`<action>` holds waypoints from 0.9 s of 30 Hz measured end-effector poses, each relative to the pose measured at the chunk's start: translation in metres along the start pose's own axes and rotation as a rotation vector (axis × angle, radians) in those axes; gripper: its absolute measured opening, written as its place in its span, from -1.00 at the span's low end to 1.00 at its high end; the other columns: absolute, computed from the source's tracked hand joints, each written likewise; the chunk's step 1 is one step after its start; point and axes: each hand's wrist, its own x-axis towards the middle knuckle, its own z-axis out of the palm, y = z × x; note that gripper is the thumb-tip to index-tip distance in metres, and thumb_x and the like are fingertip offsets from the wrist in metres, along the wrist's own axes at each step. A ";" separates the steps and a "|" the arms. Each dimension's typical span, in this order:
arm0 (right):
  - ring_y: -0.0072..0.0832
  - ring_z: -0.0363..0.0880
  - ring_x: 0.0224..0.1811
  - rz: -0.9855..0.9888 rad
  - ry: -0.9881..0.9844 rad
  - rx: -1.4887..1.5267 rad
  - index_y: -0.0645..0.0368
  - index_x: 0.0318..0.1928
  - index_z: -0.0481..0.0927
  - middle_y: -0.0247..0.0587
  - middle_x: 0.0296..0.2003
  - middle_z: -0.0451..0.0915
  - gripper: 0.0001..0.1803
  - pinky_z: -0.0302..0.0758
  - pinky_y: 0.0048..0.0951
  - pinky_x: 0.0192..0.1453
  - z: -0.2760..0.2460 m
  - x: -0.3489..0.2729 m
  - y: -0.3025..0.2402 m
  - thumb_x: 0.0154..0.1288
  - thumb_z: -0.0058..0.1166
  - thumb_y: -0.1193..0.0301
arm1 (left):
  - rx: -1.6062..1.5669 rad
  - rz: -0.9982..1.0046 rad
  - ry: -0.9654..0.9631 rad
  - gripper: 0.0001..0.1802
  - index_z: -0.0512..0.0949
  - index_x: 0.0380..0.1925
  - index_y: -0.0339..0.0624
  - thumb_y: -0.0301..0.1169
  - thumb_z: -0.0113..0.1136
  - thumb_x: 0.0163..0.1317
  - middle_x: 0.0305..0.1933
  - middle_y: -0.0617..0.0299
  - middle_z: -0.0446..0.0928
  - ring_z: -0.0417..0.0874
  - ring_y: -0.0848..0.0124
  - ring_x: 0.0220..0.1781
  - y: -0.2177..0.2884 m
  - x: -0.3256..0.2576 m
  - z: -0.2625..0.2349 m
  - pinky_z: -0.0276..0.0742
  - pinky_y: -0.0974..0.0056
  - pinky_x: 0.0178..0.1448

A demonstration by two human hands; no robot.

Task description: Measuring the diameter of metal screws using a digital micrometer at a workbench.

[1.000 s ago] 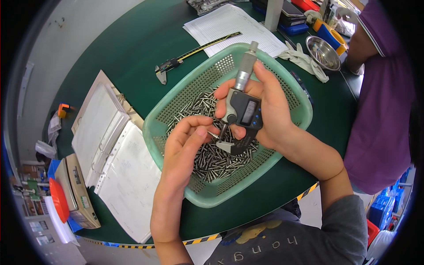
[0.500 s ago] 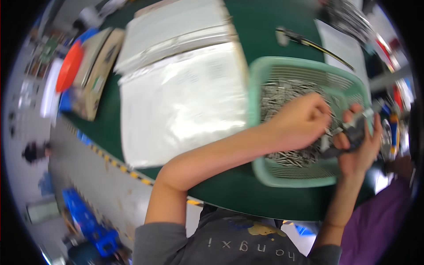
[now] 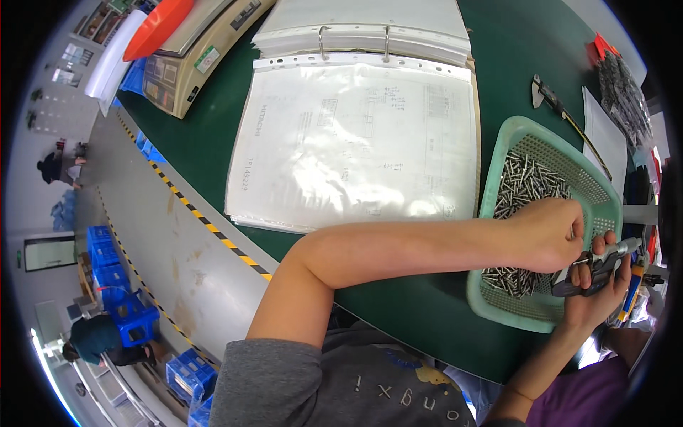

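Observation:
My right hand is wrapped round a dark grey and silver micrometer above the right side of a green plastic basket. My left hand is closed in a pinch right beside the micrometer's frame, over the basket's middle. Whatever sits between its fingertips is too hidden to name. Under both hands, the basket holds many small silver metal pins, heaped on its left side. My left forearm crosses in front of the basket and hides part of its near rim.
An open ring binder of plastic-sleeved sheets lies left of the basket on the green table. A caliper rests behind the basket, near bagged metal parts. A scale with a red tray stands far left. Someone in purple is close by at right.
The whole view has shifted, so the binder and basket appear further right, and it is sharper now. Both hands stay together over the basket, the micrometer still in my right hand.

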 end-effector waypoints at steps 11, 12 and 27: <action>-0.53 0.25 -0.72 -0.024 0.026 -0.028 0.24 -0.02 0.24 -0.19 -0.29 0.33 -0.58 0.24 -0.54 -0.62 0.002 0.000 0.002 0.31 -0.44 0.18 | 0.009 -0.018 -0.018 -0.84 0.40 -0.45 -0.35 -0.44 0.03 0.03 -0.63 0.12 0.49 0.53 0.29 -0.53 0.000 0.001 -0.001 0.42 0.25 -0.39; -0.54 0.25 -0.73 -0.025 0.026 -0.028 0.24 -0.02 0.24 -0.20 -0.29 0.33 -0.59 0.24 -0.55 -0.62 0.002 0.000 0.002 0.31 -0.44 0.18 | 0.009 -0.017 -0.020 -0.84 0.40 -0.45 -0.35 -0.44 0.03 0.03 -0.63 0.12 0.49 0.53 0.29 -0.53 0.001 0.001 -0.001 0.42 0.25 -0.39; -0.55 0.26 -0.75 -0.024 0.044 -0.032 0.24 -0.04 0.24 -0.20 -0.31 0.33 -0.60 0.25 -0.56 -0.66 0.005 0.000 0.003 0.31 -0.40 0.19 | 0.047 -0.026 -0.040 -0.84 0.42 -0.46 -0.34 -0.44 0.03 0.02 -0.65 0.13 0.49 0.52 0.29 -0.55 0.001 0.002 -0.001 0.40 0.24 -0.41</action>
